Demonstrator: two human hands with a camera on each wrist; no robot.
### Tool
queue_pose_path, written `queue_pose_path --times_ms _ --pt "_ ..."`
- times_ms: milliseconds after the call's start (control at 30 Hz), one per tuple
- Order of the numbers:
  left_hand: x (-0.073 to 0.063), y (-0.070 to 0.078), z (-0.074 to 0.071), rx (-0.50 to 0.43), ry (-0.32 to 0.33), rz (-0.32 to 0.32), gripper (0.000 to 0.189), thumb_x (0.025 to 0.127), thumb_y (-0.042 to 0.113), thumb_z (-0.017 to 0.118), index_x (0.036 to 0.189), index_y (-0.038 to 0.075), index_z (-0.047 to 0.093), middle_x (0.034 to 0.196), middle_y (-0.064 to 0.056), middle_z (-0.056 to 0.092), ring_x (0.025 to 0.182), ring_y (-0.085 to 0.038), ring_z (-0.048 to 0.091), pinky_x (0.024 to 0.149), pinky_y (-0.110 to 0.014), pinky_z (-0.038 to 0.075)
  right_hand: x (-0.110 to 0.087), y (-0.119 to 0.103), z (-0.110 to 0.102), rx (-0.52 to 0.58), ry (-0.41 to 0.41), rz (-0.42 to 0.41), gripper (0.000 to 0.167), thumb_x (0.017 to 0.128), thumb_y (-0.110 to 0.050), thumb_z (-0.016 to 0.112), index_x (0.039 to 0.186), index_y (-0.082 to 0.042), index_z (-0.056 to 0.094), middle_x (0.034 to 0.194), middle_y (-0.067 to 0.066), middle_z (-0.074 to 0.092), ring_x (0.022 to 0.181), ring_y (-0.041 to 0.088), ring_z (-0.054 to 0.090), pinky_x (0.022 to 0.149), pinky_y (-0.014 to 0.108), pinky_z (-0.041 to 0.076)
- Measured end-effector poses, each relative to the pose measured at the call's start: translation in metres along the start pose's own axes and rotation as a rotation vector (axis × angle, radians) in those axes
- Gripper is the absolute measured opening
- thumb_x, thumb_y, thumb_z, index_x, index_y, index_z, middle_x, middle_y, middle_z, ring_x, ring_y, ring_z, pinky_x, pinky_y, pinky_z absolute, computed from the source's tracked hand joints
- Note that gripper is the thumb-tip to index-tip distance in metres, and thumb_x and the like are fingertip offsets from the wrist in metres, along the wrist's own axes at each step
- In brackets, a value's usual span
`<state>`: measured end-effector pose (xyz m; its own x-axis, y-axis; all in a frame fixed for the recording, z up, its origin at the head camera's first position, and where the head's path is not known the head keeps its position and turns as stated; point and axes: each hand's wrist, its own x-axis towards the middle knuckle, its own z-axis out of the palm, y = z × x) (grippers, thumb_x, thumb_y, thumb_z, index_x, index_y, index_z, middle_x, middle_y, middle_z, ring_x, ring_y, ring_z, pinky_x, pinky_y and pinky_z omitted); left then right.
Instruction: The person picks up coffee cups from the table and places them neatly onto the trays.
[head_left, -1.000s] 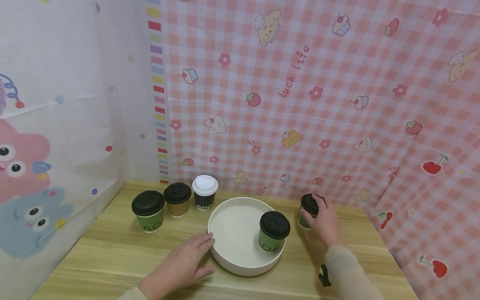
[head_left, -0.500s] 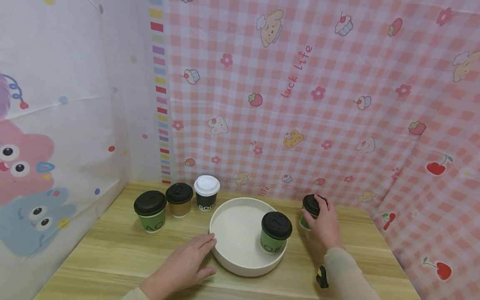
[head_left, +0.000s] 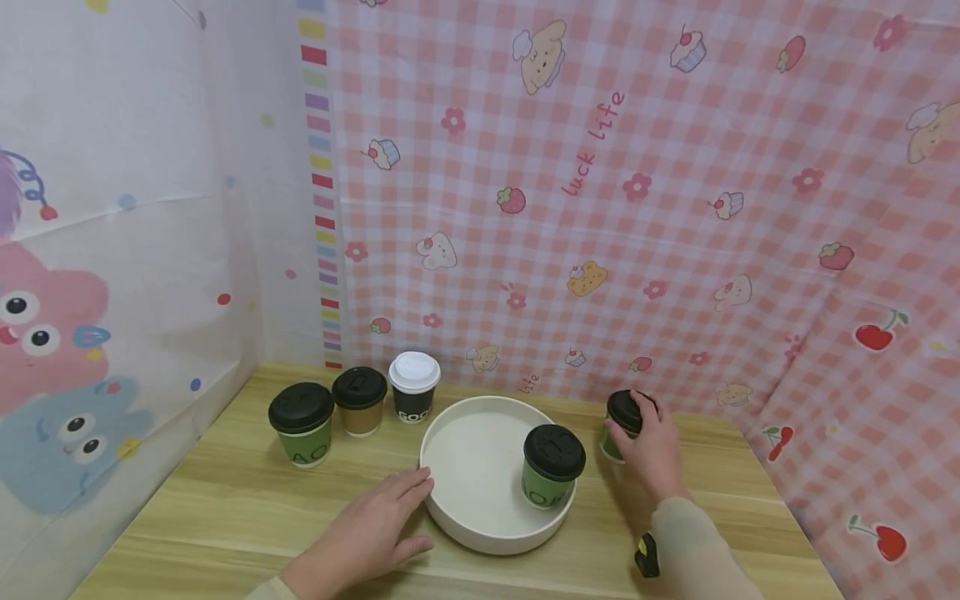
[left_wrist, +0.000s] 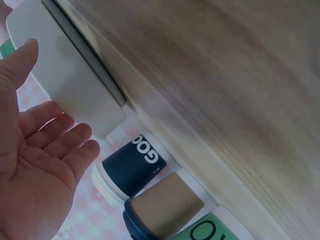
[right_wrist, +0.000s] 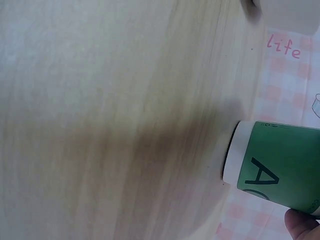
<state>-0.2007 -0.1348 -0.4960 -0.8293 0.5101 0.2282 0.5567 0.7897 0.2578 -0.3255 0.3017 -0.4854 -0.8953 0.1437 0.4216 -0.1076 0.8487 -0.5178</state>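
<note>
My right hand [head_left: 657, 450] grips a green paper cup [head_left: 612, 443] by its black lid, thumb on the near side. In the right wrist view this cup [right_wrist: 280, 162] shows its green wall close to the table, with a thumb at the lid end. On the other side, my left hand [head_left: 363, 527] rests its straight fingertips against the wall of a round white tray [head_left: 498, 543]. The left wrist view shows this palm [left_wrist: 37, 190] with relaxed fingers beside the tray. Another green paper cup [head_left: 546, 486] with a black lid stands upright inside the tray, at its right.
Left of the tray stand a green cup [head_left: 303, 437] with a black lid, a brown cup [head_left: 360, 417] with a black lid and a black cup [head_left: 412, 404] with a white lid. A small black and yellow object [head_left: 647, 557] lies by the right sleeve. Patterned cloths [head_left: 480, 167] hang behind.
The whole scene has shifted slightly in the head view. Both hands, the cups and the tray keep their places relative to each other.
</note>
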Motion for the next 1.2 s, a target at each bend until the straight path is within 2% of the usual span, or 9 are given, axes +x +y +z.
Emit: queue_pose_path --times_ms 200,400,667,900,1200 --pt "0.001 0.001 0.000 -0.010 -0.009 -0.007 0.072 0.092 0.043 0.084 0.147 0.003 0.062 0.158 -0.014 0.057 0.144 -0.032 0.058 0.119 -0.053 0.050 0.000 -0.004 -0.011 0.007 -0.002 -0.005 0.070 0.097 -0.030 0.079 0.156 -0.008 0.049 0.162 0.029 0.040 0.142 0.056 0.045 0.114 0.071 0.043" --pt "0.001 0.001 0.000 -0.012 -0.006 -0.005 0.072 0.092 0.042 0.084 0.147 0.003 0.062 0.158 -0.014 0.057 0.144 -0.031 0.058 0.119 -0.053 0.050 0.002 -0.012 -0.029 0.024 0.050 -0.058 0.069 0.096 -0.026 0.081 0.155 -0.006 0.051 0.162 0.029 0.041 0.141 0.055 0.047 0.113 0.071 0.044" --pt "0.000 0.002 0.000 -0.018 -0.015 -0.012 0.072 0.092 0.043 0.083 0.149 0.004 0.061 0.159 -0.013 0.057 0.144 -0.032 0.058 0.119 -0.053 0.050 0.003 -0.025 -0.054 0.014 0.071 -0.109 0.070 0.096 -0.025 0.081 0.156 -0.006 0.050 0.162 0.028 0.040 0.141 0.054 0.046 0.109 0.073 0.046" --pt "-0.002 0.002 0.000 -0.013 -0.022 -0.011 0.073 0.093 0.044 0.082 0.149 0.004 0.060 0.160 -0.012 0.056 0.144 -0.033 0.058 0.116 -0.054 0.052 -0.003 -0.037 -0.071 -0.010 0.090 -0.147 0.071 0.095 -0.029 0.083 0.155 -0.008 0.052 0.160 0.030 0.042 0.137 0.055 0.049 0.103 0.074 0.048" --pt "-0.002 0.002 -0.001 -0.037 -0.046 -0.014 0.074 0.095 0.047 0.080 0.152 0.006 0.058 0.162 -0.012 0.054 0.145 -0.035 0.057 0.118 -0.055 0.051 -0.020 -0.057 -0.086 -0.011 0.112 -0.223 0.072 0.090 -0.025 0.087 0.153 -0.008 0.055 0.159 0.029 0.045 0.135 0.053 0.050 0.099 0.073 0.049"
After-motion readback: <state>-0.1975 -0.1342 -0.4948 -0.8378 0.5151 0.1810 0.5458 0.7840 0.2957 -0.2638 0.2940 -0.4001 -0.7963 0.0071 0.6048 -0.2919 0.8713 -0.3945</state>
